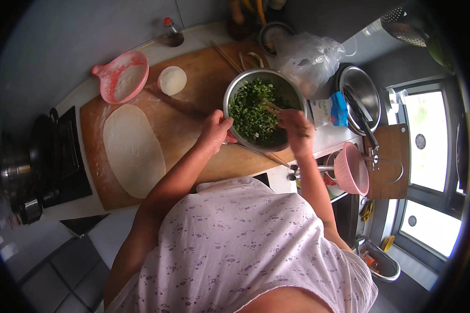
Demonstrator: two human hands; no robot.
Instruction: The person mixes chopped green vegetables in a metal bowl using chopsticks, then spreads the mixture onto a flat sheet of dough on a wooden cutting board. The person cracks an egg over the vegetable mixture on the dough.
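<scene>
My left hand (216,132) grips the near-left rim of a stainless steel mixing bowl (296,92), thumb on the outside edge. Chopped green herbs or scallions (252,107) fill much of the bowl. In my right hand (297,131) are chopsticks (271,105), their tips down among the greens; the fingers are somewhat blurred. The bowl rests over the right part of a wooden board (196,150). Left of it lies a flat oval sheet of rolled dough (133,150), and a round dough ball (172,80) sits farther back.
A pink scoop-shaped bowl (127,76) holds flour at the back left. Behind it stands a sauce bottle (174,35). To the right are a plastic bag (309,58), a blue-white packet (331,109), a metal basin (370,84) and a pink strainer (351,168). A stove (68,156) borders the left.
</scene>
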